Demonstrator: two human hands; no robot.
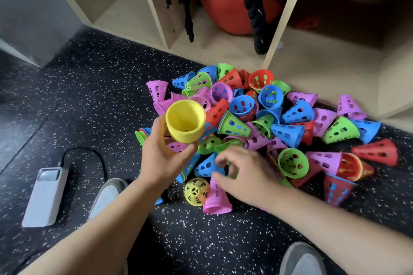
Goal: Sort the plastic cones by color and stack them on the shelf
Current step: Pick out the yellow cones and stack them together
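Left hand (165, 154) grips yellow stack (185, 121). Right hand (243, 174), curled, contents indeterminate, sits nearer the loose yellow cone (196, 192), narrow end towards the person.

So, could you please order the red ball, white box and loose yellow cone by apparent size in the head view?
1. Red ball, partly hidden behind rope.
2. White box.
3. Loose yellow cone.
The box is nearer, so true sizes are unsure.

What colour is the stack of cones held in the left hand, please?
Yellow. The stack of cones gripped by the left hand shows best in the head view.
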